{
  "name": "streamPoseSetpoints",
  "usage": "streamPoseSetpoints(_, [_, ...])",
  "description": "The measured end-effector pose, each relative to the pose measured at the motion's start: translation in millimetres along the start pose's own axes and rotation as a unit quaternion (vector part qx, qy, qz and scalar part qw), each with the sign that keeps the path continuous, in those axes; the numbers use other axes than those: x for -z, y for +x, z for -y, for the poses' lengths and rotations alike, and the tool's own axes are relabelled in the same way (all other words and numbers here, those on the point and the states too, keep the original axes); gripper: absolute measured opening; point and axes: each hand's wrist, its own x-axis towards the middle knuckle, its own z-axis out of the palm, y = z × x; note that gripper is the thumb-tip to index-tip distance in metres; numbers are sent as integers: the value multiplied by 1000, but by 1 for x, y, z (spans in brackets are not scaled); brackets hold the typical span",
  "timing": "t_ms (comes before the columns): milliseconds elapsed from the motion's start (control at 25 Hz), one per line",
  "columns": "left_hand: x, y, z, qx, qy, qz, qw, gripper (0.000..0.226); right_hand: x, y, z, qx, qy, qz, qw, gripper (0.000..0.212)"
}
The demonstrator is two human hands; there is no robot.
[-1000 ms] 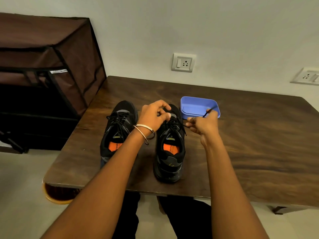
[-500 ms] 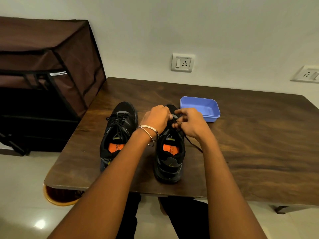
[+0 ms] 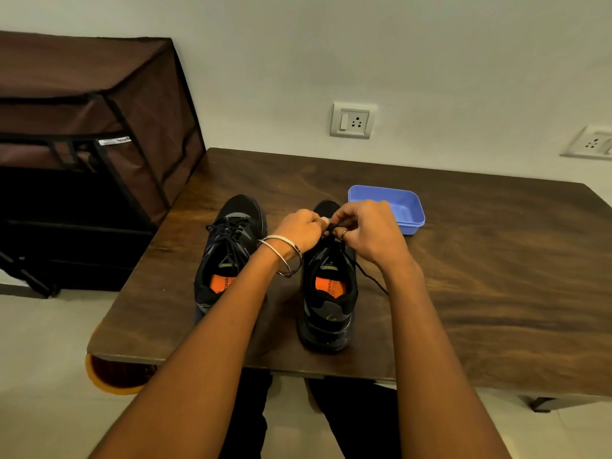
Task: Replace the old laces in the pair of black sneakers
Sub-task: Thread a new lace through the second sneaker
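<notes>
The pair of black sneakers is seen standing heels-toward-the-viewer on the dark wooden desk (image 3: 480, 293), the left sneaker (image 3: 228, 256) fully laced and the right sneaker (image 3: 329, 293) worked on just beside it. The near edge of the desk is overhung slightly by neither shoe; both heels are set back a little from it, and a rounded corner is noted at the lower left. Wide bare desk surface is left open to the right of the shoes. The left hand (image 3: 299, 231), two bangles (image 3: 283, 256) on its wrist, is curled over the toe end of the right sneaker, its grip closed narrowly in a pinch on the black lace (image 3: 364, 273). The right hand (image 3: 367, 230) is met fingertip to fingertip with it, the same lace being pinched there too, and a loose run of lace is trailed down past the shoe's right side onto the desk. A blue plastic tray (image 3: 405, 207) is placed just behind the right hand, near the far side of the desk. The way to the left is closed off by a brown fabric cabinet (image 3: 99, 111) standing against the desk's left edge. Two wall sockets (image 3: 352, 120) are seen on the wall behind.
</notes>
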Motion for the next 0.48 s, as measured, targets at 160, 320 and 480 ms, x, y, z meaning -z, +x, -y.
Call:
streamPoseSetpoints(160, [-3, -2, 0, -15, 0, -16, 1000, 32, 4, -1, 2, 18, -43, -44, 998, 22])
streamPoseSetpoints(320, [-3, -5, 3, -74, 57, -54, 994, 24, 21, -5, -6, -100, -76, -167, 978, 29])
streamPoseSetpoints(480, [-1, 2, 11, -109, 135, -60, 983, 20, 45, -23, -24, -280, -90, -325, 899, 39])
